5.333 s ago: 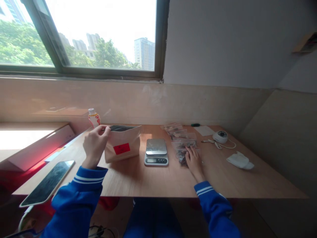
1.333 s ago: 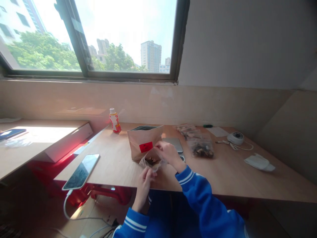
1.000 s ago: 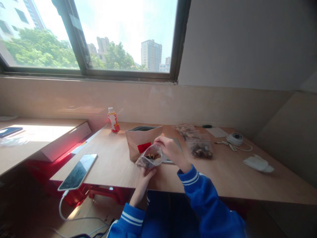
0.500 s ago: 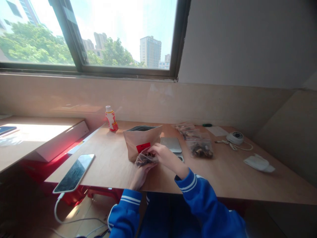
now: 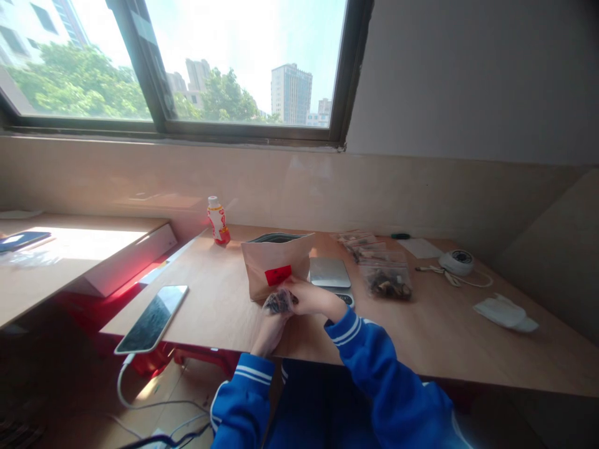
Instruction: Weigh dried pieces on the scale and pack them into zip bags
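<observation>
A small clear plastic bag [image 5: 277, 302] with dark dried pieces inside is held between both hands, low in front of a kraft paper pouch [image 5: 262, 268]. My left hand [image 5: 270, 330] grips the bag from below. Over its top, my right hand [image 5: 306, 297] is closed on the bag's edge, its fingertips partly hidden. The pouch stands upright with its mouth open and a red label on its front. Right behind my right hand lies a kitchen scale [image 5: 330, 273] with a silver plate.
Several zip bags of dried pieces [image 5: 387, 282] lie right of the scale. Farther right are a white dome camera [image 5: 457, 262] with cable and a crumpled white cloth or paper [image 5: 505, 312]. A plugged-in phone [image 5: 153, 318] and a drink bottle [image 5: 218, 221] stand to the left.
My right hand has come down and closer around the plastic bag, which looks more bunched up. The whole view has shifted slightly; the pouch and scale have stayed in place.
</observation>
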### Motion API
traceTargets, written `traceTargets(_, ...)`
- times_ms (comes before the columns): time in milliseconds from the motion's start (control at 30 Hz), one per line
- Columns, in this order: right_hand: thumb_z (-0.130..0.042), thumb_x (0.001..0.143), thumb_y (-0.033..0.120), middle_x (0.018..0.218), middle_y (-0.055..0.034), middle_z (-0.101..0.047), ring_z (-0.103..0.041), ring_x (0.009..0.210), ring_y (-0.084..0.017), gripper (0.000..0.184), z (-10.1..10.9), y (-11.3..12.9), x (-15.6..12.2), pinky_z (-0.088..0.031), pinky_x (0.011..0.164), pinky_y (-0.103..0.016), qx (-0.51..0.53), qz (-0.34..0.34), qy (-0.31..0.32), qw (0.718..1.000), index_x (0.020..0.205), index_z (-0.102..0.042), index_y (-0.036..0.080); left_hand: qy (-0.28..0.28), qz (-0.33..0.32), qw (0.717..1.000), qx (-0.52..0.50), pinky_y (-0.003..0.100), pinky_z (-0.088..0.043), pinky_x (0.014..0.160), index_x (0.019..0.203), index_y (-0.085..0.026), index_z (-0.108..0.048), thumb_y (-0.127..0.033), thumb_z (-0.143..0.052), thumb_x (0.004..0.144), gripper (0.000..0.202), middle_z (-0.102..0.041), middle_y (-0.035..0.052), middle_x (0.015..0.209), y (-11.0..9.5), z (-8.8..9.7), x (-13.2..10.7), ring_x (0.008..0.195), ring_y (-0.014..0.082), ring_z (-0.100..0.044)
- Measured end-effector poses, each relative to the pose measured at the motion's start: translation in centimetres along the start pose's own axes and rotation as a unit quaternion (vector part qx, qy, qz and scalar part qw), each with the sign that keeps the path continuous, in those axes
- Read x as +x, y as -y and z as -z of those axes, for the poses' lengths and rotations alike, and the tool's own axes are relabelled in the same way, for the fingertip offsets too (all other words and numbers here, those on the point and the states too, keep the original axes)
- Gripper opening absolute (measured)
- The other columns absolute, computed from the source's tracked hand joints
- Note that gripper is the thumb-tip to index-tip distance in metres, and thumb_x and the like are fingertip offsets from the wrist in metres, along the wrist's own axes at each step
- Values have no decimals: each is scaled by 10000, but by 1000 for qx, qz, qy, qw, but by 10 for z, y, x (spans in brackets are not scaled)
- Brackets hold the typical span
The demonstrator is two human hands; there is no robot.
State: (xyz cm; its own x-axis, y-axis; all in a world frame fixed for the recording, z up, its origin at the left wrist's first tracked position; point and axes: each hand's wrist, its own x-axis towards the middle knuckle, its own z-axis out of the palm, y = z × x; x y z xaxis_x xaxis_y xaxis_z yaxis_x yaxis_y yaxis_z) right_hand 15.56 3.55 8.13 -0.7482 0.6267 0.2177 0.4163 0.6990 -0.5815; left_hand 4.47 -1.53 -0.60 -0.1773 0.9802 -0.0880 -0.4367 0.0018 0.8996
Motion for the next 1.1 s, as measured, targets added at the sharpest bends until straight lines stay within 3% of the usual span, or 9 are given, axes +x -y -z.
traceTargets(167,-714,645,40,933,-74,-679,-615,890,-235,250,-15,-11,9,-480,789,-317,-67,5,28,997,849,-682,182,14,-15,999,-28,389,-552,789,1035,-212,-598,-223,-719,584,467,-683,65,1037,0,1,-2,958,239,-647)
traceTargets(300,-676,712,47,889,-65,-716,-658,826,-219,218,-13,-12,11,-496,746,-301,-30,18,43,998,886,-706,174,-14,7,999,-52,400,-555,809,912,-208,-615,-133,-697,547,381,-698,47,991,1,2,1,925,241,-660)
traceTargets(433,-588,781,27,1045,-48,-716,-656,961,-210,325,4,-4,6,-492,844,-305,37,28,3,999,1016,-702,220,-12,34,998,-59,434,-566,810,808,-212,-639,-83,-670,545,294,-719,55,911,1,4,4,893,263,-676)
traceTargets(600,-571,789,30,1050,-53,-717,-659,943,-196,342,21,-2,-6,-506,838,-302,98,-1,-31,995,1058,-692,202,23,42,996,-73,509,-571,811,811,-213,-657,-68,-657,592,262,-730,73,916,1,5,6,942,318,-676)
traceTargets(800,-649,779,150,996,-73,-720,-667,879,-191,244,53,17,-14,-537,781,-312,151,12,-123,981,1017,-701,164,-1,95,986,-135,429,-489,1002,965,-173,-630,60,-565,670,382,-693,75,1098,-5,1,3,1126,269,-607)
traceTargets(967,-639,815,233,986,-76,-707,-670,924,-181,140,89,47,9,-535,834,-311,216,117,-220,944,905,-728,173,-16,108,981,-161,449,-428,1058,1045,-115,-564,101,-549,690,415,-683,114,1102,-10,-1,-1,1080,247,-632)
traceTargets(1100,-650,825,291,952,-86,-715,-679,889,-188,154,95,47,38,-537,815,-317,184,115,-242,946,844,-740,168,-14,102,981,-165,450,-429,1055,1043,-109,-572,79,-591,683,407,-693,117,1071,-11,0,-3,1099,275,-620)
